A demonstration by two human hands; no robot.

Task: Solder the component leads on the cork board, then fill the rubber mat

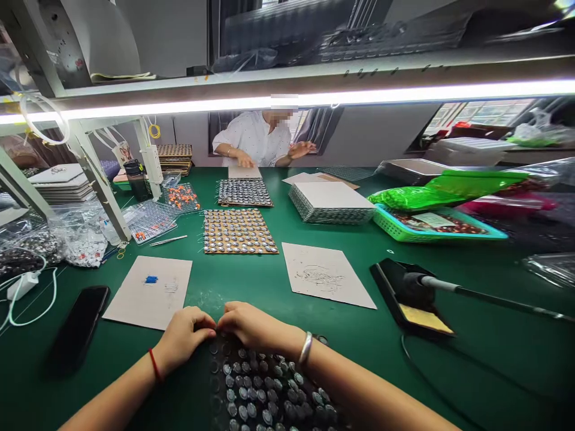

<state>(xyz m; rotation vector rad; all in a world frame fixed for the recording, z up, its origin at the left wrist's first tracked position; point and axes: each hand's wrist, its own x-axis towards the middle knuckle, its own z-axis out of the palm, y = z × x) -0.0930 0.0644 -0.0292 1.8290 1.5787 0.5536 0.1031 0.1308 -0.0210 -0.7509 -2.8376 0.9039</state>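
Note:
A dark tray of round metallic pieces lies at the bottom centre, partly under my right forearm. My left hand, with a red cord at the wrist, is closed in a pinch at the tray's upper left corner. Right beside it, my right hand, below a silver bangle, is pinched too, fingertips nearly touching the left ones. What the fingers hold is too small to make out. A grey card with small blue pieces lies to the left; another card with thin dark bits lies to the right.
Beyond my hands sit boards of round pieces and a stack of white panels. A phone is at left, a soldering iron in its stand at right, a green basket behind. A person sits opposite.

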